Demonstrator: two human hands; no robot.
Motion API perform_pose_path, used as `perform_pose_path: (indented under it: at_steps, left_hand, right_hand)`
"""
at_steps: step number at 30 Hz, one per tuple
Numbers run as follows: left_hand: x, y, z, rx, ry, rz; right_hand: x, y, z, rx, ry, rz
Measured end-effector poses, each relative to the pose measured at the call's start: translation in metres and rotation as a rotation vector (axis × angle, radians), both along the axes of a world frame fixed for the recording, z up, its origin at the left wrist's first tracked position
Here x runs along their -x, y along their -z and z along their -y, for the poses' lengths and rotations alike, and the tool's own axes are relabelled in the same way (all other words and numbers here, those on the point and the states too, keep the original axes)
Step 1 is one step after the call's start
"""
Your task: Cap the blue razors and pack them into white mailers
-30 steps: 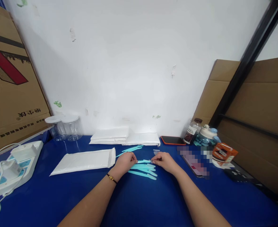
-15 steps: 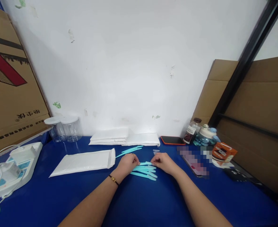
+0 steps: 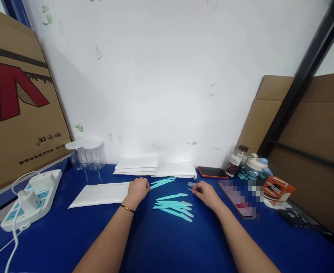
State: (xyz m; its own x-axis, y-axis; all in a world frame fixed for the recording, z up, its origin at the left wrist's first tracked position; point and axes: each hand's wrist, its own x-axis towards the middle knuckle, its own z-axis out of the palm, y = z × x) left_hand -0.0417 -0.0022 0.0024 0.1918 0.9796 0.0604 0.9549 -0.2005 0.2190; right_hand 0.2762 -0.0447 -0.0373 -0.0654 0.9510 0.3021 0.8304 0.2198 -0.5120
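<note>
My left hand is closed at the handle ends of a small group of turquoise eyebrow razors, its fingertips pinching one end. It also covers the near end of a white padded mailer. Below, a loose pile of several more turquoise razors lies on the blue table, apart from both hands. My right hand pinches a small clear blade cap. Just beyond its fingertips rest other clear caps.
White mailers are stacked along the wall. Left are two clear jars and a power strip with cables. Right are a red-edged phone, another phone, a brown-capped bottle, a water bottle and an orange box.
My hands have parted from the razor pile, where one razor now lies at the top. The left moved up-left to the other razors; the right moved to the caps. The view shifted slightly.
</note>
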Motion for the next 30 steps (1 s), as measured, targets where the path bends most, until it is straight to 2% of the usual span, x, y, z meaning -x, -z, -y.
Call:
perform_pose_path:
  at_steps: [5, 9, 12, 14, 20, 30]
  left_hand:
    - [-0.003, 0.0, -0.001, -0.025, 0.06, 0.038]
    - [-0.007, -0.002, 0.002, -0.07, 0.178, 0.259]
    - [-0.014, 0.0, 0.004, 0.08, 0.304, 0.515]
    - [-0.018, 0.002, 0.006, 0.172, 0.343, 0.602]
    - [-0.024, 0.006, 0.008, 0.189, 0.393, 0.595]
    - [-0.026, 0.003, 0.011, 0.208, 0.41, 0.591]
  right_hand:
    - [0.005, 0.0, 0.001, -0.024, -0.037, -0.053]
    - [0.006, -0.008, 0.006, -0.036, -0.033, -0.2]
    - [0.009, -0.014, 0.008, -0.052, -0.03, -0.36]
    - [0.012, -0.017, 0.008, -0.057, -0.051, -0.461]
    - [0.017, -0.021, 0.009, -0.028, -0.138, -0.648]
    - [0.024, -0.026, 0.012, 0.02, -0.21, -0.675]
